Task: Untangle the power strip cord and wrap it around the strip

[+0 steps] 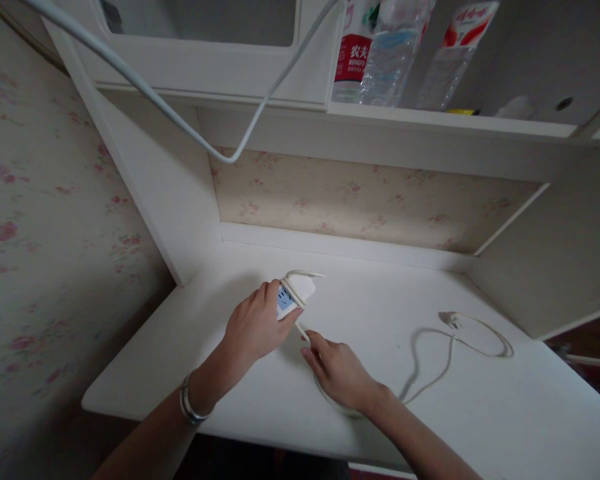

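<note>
My left hand (255, 320), with a silver bracelet on its wrist, is wrapped round a white and blue power strip (286, 301) above the desk. Part of the strip is hidden by the fingers. A white cord (294, 291) loops across the strip. Just below and to the right, my right hand (341, 370) pinches the same cord between thumb and fingers. From there the cord runs under the right forearm and out over the desk, and its plug (453, 322) lies on the right side beside a loose loop.
The white desk (220, 373) has side panels left and right. A shelf (430, 119) above holds several plastic bottles (387, 63). A thick pale cable (180, 123) hangs in front of the upper cabinet. Floral wallpaper (25, 267) covers the left wall.
</note>
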